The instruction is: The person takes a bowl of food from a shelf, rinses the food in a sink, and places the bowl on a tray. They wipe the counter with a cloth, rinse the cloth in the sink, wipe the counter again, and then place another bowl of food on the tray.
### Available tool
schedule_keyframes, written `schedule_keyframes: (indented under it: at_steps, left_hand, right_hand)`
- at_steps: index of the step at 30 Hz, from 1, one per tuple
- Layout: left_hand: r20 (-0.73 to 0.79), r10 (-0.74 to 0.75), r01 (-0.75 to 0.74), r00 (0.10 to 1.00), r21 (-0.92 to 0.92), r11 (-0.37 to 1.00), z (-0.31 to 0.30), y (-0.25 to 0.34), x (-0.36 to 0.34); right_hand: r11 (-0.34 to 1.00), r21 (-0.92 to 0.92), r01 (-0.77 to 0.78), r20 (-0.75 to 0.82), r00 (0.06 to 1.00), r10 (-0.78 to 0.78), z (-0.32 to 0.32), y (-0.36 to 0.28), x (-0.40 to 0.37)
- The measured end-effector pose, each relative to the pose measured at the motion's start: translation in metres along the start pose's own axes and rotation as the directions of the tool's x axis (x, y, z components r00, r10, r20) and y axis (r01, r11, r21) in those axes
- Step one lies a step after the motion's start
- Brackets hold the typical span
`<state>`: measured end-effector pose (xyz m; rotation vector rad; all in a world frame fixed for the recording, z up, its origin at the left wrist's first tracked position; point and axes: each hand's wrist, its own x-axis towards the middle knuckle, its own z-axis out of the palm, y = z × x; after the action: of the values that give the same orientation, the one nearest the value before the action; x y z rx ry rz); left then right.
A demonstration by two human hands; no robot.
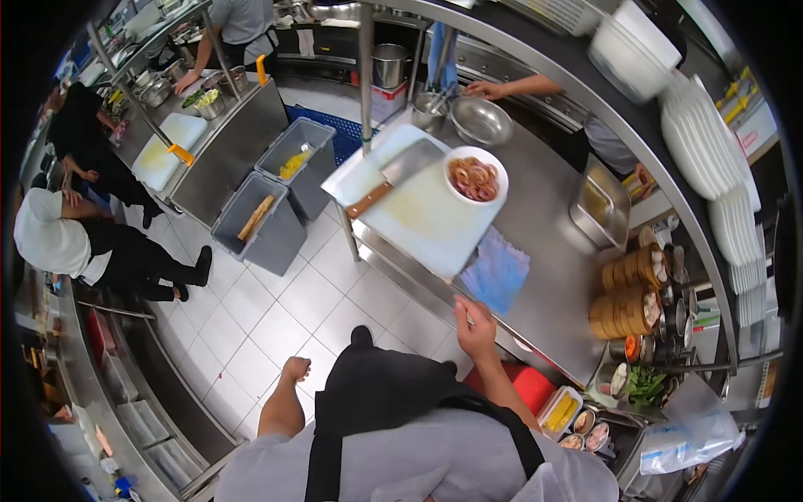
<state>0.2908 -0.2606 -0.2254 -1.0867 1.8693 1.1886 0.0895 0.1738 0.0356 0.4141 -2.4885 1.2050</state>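
Note:
My right hand point(475, 326) rests at the front edge of the steel counter point(552, 276), fingers loosely apart, just below a blue cloth point(495, 272). It holds nothing. My left hand point(294, 368) hangs at my side over the tiled floor, curled into a fist, empty. On the counter lies a white cutting board point(418, 222) with a cleaver point(400, 171) and a white bowl of sliced onion rings point(474, 176).
Two grey bins point(276, 238) stand on the floor left of the counter. Metal bowls point(479, 121), a steel tray point(598, 209), bamboo steamers point(629, 289) and stacked plates point(711, 151) crowd the counter. Other people work at the far tables; another person's hand point(485, 87) reaches across.

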Motion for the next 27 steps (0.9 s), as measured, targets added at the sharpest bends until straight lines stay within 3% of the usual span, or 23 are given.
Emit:
schedule_keyframes:
  at_steps: [4, 6, 8, 9, 10, 11, 13, 15, 16, 18, 20, 21, 25, 26, 27]
  left_hand:
    - [-0.083, -0.13, 0.105, 0.988, -0.255, 0.961, -0.048, 0.003, -0.005]
    - [-0.101, -0.099, 0.071, 0.99, -0.253, 0.965, -0.072, 0.017, 0.011]
    - [-0.18, 0.179, -0.201, 0.967, -0.116, 0.973, -0.096, 0.03, 0.053]
    - [-0.268, 0.187, -0.246, 0.945, -0.208, 0.946, -0.105, 0.057, 0.06]
    - [-0.3, 0.277, -0.333, 0.913, -0.155, 0.93, -0.121, 0.083, 0.078]
    - [-0.379, 0.39, -0.422, 0.839, 0.0, 0.907, -0.134, 0.107, 0.108]
    - [-0.452, 0.529, -0.572, 0.718, 0.051, 0.819, -0.163, 0.194, 0.099]
    - [-0.475, 0.595, -0.705, 0.649, -0.082, 0.704, -0.187, 0.277, 0.073]
    - [-0.472, 0.6, -0.72, 0.646, -0.115, 0.685, -0.196, 0.314, 0.061]
    - [-0.472, 0.61, -0.739, 0.637, -0.147, 0.658, -0.204, 0.356, 0.062]
    - [-0.465, 0.723, -0.853, 0.51, -0.17, 0.493, -0.212, 0.392, 0.071]
    - [-0.42, 0.696, -0.812, 0.582, -0.247, 0.529, -0.216, 0.405, 0.061]
    - [-0.412, 0.685, -0.799, 0.601, -0.309, 0.516, -0.225, 0.411, 0.085]
    - [-0.4, 0.69, -0.797, 0.603, -0.311, 0.517, -0.229, 0.405, 0.091]
    - [-0.391, 0.652, -0.76, 0.649, -0.351, 0.546, -0.233, 0.398, 0.095]
  right_hand:
    - [0.984, 0.061, 0.165, 0.06, 0.984, -0.169, 0.046, -0.047, 0.043]
    - [0.961, 0.133, 0.242, 0.063, 0.966, -0.252, 0.062, -0.069, 0.07]
    - [0.95, 0.137, 0.28, 0.036, 0.957, -0.287, 0.07, -0.088, 0.098]
    - [0.939, 0.141, 0.312, 0.014, 0.948, -0.317, 0.073, -0.094, 0.113]
    - [0.937, 0.139, 0.321, 0.014, 0.945, -0.326, 0.076, -0.096, 0.127]
    - [0.945, 0.112, 0.309, -0.013, 0.951, -0.309, 0.077, -0.095, 0.142]
    - [0.949, 0.083, 0.305, -0.038, 0.952, -0.303, 0.078, -0.092, 0.176]
    - [0.975, 0.077, 0.209, -0.183, 0.964, -0.193, 0.08, -0.087, 0.216]
    - [0.973, 0.076, 0.216, -0.185, 0.962, -0.199, 0.082, -0.084, 0.239]
    - [0.99, 0.135, 0.042, -0.222, 0.975, -0.011, 0.085, -0.076, 0.291]
    - [0.975, 0.222, 0.018, -0.222, 0.974, 0.033, 0.099, -0.05, 0.351]
    - [0.951, 0.307, -0.022, -0.219, 0.971, 0.093, 0.107, -0.039, 0.382]
    - [0.998, 0.057, 0.032, -0.231, 0.973, -0.017, 0.14, 0.0, 0.521]
    - [0.977, -0.212, -0.019, -0.164, 0.986, -0.016, 0.144, 0.019, 0.558]
    - [0.935, -0.351, -0.043, -0.129, 0.992, -0.003, 0.151, 0.032, 0.586]
